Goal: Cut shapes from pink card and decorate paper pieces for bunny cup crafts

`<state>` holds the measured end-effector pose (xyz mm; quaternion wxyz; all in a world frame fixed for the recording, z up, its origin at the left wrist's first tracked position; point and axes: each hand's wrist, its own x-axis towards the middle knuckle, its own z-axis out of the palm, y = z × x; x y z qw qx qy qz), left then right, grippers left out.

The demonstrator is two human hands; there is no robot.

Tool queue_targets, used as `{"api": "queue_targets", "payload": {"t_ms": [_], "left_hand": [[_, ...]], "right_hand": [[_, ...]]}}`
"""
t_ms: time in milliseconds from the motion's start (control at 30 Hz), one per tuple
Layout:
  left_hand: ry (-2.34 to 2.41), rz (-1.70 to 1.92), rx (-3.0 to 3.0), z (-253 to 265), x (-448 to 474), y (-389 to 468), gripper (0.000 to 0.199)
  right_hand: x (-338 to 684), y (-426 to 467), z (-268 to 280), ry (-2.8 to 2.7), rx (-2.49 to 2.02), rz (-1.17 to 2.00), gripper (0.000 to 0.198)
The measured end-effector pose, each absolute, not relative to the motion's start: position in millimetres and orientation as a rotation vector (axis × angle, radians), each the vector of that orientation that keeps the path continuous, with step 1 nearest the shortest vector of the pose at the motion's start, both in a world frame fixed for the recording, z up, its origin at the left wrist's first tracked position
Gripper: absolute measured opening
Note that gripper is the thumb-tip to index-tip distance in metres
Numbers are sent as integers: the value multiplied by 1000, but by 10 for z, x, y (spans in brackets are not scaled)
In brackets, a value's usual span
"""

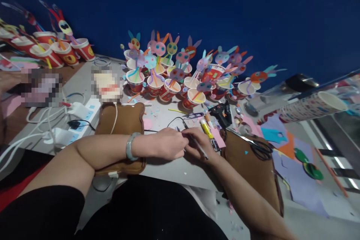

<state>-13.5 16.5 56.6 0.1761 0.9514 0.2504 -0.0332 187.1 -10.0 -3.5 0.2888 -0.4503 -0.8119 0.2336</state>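
Note:
My left hand (168, 143), a bracelet on its wrist, is closed over the table, its fingertips meeting those of my right hand. What it pinches, if anything, is hidden by the fingers. In my right hand (199, 144) a slim pen (201, 149) lies between the fingers, its end sticking out toward the wrist. A glue stick (207, 129) with a yellow label lies just beyond my right hand, with a pink paper piece (218, 137) beside it. Black-handled scissors (260, 149) rest on a brown cushion (247, 168) to the right. My left forearm crosses another brown cushion (120, 120).
Paper cups (168, 90) with paper rabbit figures stand along the blue wall. A black glue gun (222, 114) lies before them. At left are a power strip (84, 120), white cables and more red cups (83, 49). Coloured paper sheets (298, 180) and stacked cups (309, 108) lie at right.

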Motion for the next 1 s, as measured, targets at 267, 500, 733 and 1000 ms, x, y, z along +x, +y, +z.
{"api": "queue_targets", "payload": {"t_ms": [267, 500, 733, 1000], "left_hand": [[732, 69, 2770, 407, -109, 165, 24], [856, 919, 2084, 321, -128, 446, 30], [904, 1130, 1637, 213, -37, 597, 30], [861, 1215, 1808, 360, -9, 632, 31]], "right_hand": [[1839, -132, -209, -2080, -1252, 659, 18], [2036, -76, 57, -1700, -1465, 486, 18], [2257, 46, 136, -1152, -1355, 284, 30], [2658, 154, 230, -1292, -1508, 383, 30]]}}
